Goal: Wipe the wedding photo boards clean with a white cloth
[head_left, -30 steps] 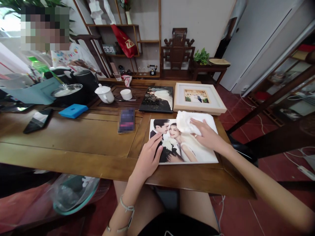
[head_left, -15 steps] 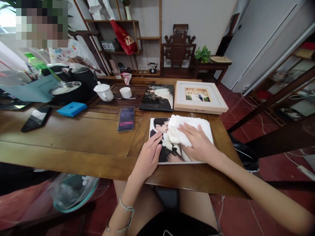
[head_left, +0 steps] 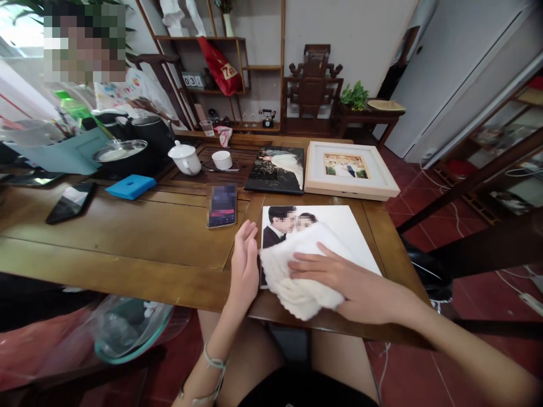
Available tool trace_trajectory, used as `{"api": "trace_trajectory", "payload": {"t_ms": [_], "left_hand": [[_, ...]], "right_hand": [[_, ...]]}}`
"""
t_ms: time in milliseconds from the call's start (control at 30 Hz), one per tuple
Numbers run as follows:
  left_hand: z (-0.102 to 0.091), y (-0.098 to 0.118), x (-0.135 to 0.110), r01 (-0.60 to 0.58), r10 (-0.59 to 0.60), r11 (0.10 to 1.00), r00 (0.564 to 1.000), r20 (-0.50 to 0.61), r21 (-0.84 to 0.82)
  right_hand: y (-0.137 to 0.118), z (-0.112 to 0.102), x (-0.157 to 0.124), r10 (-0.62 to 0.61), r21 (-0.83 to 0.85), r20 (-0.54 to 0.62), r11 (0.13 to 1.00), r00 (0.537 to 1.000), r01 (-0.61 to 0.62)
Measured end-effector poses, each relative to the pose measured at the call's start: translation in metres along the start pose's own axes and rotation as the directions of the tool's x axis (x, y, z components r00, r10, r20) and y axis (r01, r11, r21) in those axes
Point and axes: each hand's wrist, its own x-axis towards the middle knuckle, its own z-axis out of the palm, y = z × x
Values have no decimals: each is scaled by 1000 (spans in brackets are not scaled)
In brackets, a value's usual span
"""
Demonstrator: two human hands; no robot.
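Observation:
A white-edged photo panel (head_left: 360,240) with a picture of a couple lies flat near the table's front edge. My right hand (head_left: 335,277) holds a white towel (head_left: 286,265) against its surface, fingers laid over the cloth and thumb hidden. The towel covers the lower middle of the picture, and its bottom edge hangs past the panel toward the table's edge. My left hand (head_left: 245,265) stands on its side by the panel's left edge, fingers straight and holding nothing.
Behind the panel lie a dark photo panel (head_left: 271,172) and a pale framed picture (head_left: 316,183). A phone (head_left: 222,206), a blue block (head_left: 130,186), a lidded white cup (head_left: 185,158) and a small white bowl (head_left: 222,160) are left. A person (head_left: 127,90) sits across the table.
My right hand has drawn the towel left and toward me, uncovering the panel's upper right. My left hand has come off the picture to its left side.

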Motion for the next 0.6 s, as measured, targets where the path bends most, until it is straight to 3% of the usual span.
{"api": "trace_trajectory", "payload": {"t_ms": [133,233,300,467,500,600], "left_hand": [[-3,-2,9,211,-213,960,977,5,-183],[-7,1,19,387,-388,881,920,51,-270],[-9,6,26,475,-474,829,877,81,-296],[-8,25,32,624,-538,734,775,331,-268],[-7,27,31,642,-552,719,761,341,-268],[-5,31,20,631,-561,705,775,289,-323]], "right_hand": [[29,-12,-49,98,145,-58,985,993,-89],[46,-8,-69,192,201,-174,967,966,-156],[51,-4,-72,185,228,-226,965,956,-133],[54,0,-66,124,258,-285,965,951,-49],[53,-1,-65,120,264,-292,964,949,-41],[51,-3,-63,104,259,-306,966,946,-23]]}}
